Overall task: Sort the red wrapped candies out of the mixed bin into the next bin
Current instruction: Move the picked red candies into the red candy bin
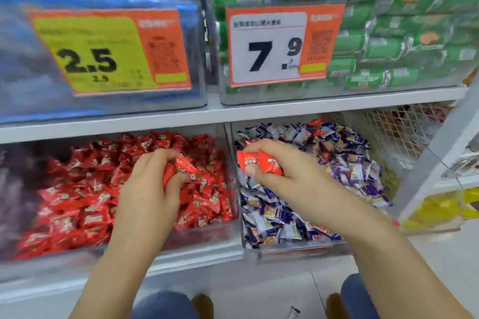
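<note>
Head view: two clear bins are seen side by side on the lower shelf (233,111), under price cards reading 2.5 (108,52) and 7.9 (272,44). Largest in view is the red bin (77,248) on the left, heaped with red wrapped candies (85,197). Next to it, across a clear divider, the mixed bin (293,246) is filled mostly with purple-and-white candies (350,171); at least one more red piece (315,123) is noted at its back edge. The left hand (153,186) is held over the red bin with fingers curled round a small clutch of red candies (181,166). The right hand (287,173) is held over the left part of the mixed bin, near the divider, pinching two red-orange packets (261,162) between thumb and fingertips. The step in hand is judged to be the carry: red pieces have been picked out and are at or near the drop point. Motion blur softens the left bin, so whether the left hand's clutch is being let go or only gathered cannot be settled. For the next move, the right hand's packets would need to be carried left over the divider and released onto the red heap, after which the remaining red strays in the mixed bin would have to be sought. One small wrapped candy (294,312) is seen lying on the floor between the shoes.
</note>
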Tool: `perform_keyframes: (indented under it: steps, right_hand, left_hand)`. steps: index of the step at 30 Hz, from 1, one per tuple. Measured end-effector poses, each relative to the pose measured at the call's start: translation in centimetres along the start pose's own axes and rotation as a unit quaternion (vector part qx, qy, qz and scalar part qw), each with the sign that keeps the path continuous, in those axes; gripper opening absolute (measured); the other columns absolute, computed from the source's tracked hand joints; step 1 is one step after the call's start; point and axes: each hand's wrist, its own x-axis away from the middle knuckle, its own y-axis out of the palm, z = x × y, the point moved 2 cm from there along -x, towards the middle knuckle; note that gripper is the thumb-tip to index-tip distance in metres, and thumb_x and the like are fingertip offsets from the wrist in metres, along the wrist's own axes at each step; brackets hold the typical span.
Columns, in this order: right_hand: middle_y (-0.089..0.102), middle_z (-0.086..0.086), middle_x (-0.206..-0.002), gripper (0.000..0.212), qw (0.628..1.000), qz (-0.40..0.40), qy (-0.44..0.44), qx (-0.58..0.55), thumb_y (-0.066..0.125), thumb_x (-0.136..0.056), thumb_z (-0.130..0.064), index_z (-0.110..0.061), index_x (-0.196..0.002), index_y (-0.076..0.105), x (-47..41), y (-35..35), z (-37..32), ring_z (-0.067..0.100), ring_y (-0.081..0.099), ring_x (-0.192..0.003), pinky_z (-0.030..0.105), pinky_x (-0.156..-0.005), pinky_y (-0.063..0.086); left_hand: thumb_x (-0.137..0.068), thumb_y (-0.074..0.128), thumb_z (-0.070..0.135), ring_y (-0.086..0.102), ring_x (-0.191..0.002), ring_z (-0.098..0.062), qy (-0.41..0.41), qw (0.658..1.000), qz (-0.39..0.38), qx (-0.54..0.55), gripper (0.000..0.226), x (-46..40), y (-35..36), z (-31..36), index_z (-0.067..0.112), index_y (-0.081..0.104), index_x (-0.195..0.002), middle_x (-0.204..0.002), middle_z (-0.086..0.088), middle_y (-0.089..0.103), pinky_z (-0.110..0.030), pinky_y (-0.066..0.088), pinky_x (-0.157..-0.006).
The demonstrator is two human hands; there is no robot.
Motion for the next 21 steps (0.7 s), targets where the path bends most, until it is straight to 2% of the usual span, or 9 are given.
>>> perform_keyframes:
  steps: [2,5,7,10,12,14,16,18,21]
  right_hand:
    - [0.054,-0.004,-0.116,0.029,0.999,-0.008,-0.042,0.002,0.054,-0.094,-0.033,-0.031,-0.123,0.054,-1.2,2.8,-2.1,0.009,0.049,-0.107,0.018,-0.088,0.035]
    - [0.052,-0.004,-0.103,0.030,0.997,-0.011,-0.081,0.019,0.055,-0.093,-0.031,-0.029,-0.123,0.056,-4.3,7.1,-4.3,0.012,0.050,-0.100,0.012,-0.079,0.032]
    - [0.056,0.004,-0.112,0.044,0.995,-0.034,-0.082,0.048,0.059,-0.090,-0.035,-0.031,-0.133,0.049,-6.7,9.4,-4.9,0.019,0.051,-0.108,0.017,-0.084,0.034]
    - [0.051,0.013,-0.132,0.074,0.969,-0.086,-0.086,0.213,0.061,-0.084,-0.050,-0.042,-0.146,0.022,-8.1,10.3,-4.8,0.029,0.048,-0.121,0.033,-0.101,0.039]
    - [0.053,0.005,-0.132,0.066,0.968,-0.064,-0.098,0.221,0.057,-0.086,-0.051,-0.041,-0.144,0.028,-7.0,8.7,-4.6,0.022,0.049,-0.121,0.033,-0.102,0.039]
    - [0.057,-0.010,-0.127,0.046,0.983,-0.033,-0.100,0.151,0.056,-0.090,-0.043,-0.038,-0.135,0.046,-4.7,6.2,-3.9,0.005,0.049,-0.118,0.017,-0.099,0.035]
    - [0.058,-0.024,-0.115,0.030,0.988,0.009,-0.075,0.137,0.055,-0.091,-0.037,-0.039,-0.121,0.059,-2.0,3.3,-2.0,-0.010,0.049,-0.108,0.002,-0.089,0.031]
    - [0.057,-0.034,-0.106,0.022,0.988,0.057,-0.040,0.137,0.054,-0.091,-0.034,-0.044,-0.109,0.062,0.6,0.4,0.4,-0.018,0.049,-0.102,-0.001,-0.082,0.032]
    - [0.061,-0.033,-0.096,0.020,0.975,0.172,0.022,0.140,0.057,-0.091,-0.028,-0.047,-0.093,0.062,4.5,-3.9,4.2,-0.019,0.053,-0.092,0.003,-0.072,0.037]
  left_hand:
    - [-0.084,0.067,0.013,0.056,-0.093,-0.024,-0.050,0.999,-0.003,-0.009,0.023,-0.5,-1.1,-2.6,0.010,0.061,-0.106,-0.096,-0.001,0.057,-0.020,0.027,-0.070]
    - [-0.082,0.070,0.018,0.059,-0.098,-0.031,-0.099,0.995,-0.002,-0.015,0.026,-1.5,-2.2,-5.1,0.010,0.065,-0.107,-0.102,-0.011,0.066,-0.027,0.034,-0.075]
    - [-0.081,0.071,0.019,0.058,-0.102,-0.032,-0.112,0.994,0.000,-0.015,0.031,-2.1,-2.6,-6.1,0.010,0.065,-0.110,-0.106,-0.012,0.066,-0.030,0.038,-0.082]
    - [-0.075,0.075,0.030,0.050,-0.116,-0.033,-0.112,0.993,-0.012,-0.017,0.055,-2.7,-3.2,-7.2,0.015,0.057,-0.125,-0.123,-0.013,0.058,-0.037,0.037,-0.099]
    - [-0.075,0.075,0.030,0.046,-0.119,-0.036,-0.109,0.993,-0.008,-0.034,0.059,-2.7,-3.7,-7.6,0.017,0.055,-0.129,-0.129,-0.017,0.053,-0.043,0.035,-0.104]
    - [-0.079,0.071,0.025,0.049,-0.114,-0.038,-0.098,0.994,0.011,-0.037,0.048,-2.6,-4.0,-7.6,0.014,0.059,-0.124,-0.123,-0.019,0.056,-0.043,0.036,-0.101]
    - [-0.082,0.067,0.022,0.052,-0.108,-0.037,-0.083,0.996,0.017,-0.028,0.035,-2.6,-3.8,-7.0,0.012,0.064,-0.116,-0.116,-0.016,0.061,-0.041,0.039,-0.095]
    - [-0.084,0.065,0.022,0.054,-0.103,-0.035,-0.062,0.998,0.006,-0.020,0.028,-2.5,-2.9,-5.9,0.013,0.066,-0.111,-0.110,-0.013,0.064,-0.040,0.041,-0.091]
    - [-0.087,0.060,0.022,0.057,-0.098,-0.030,-0.011,1.000,-0.016,-0.007,0.021,-2.0,-0.6,-3.2,0.017,0.068,-0.106,-0.103,-0.007,0.067,-0.036,0.040,-0.086]
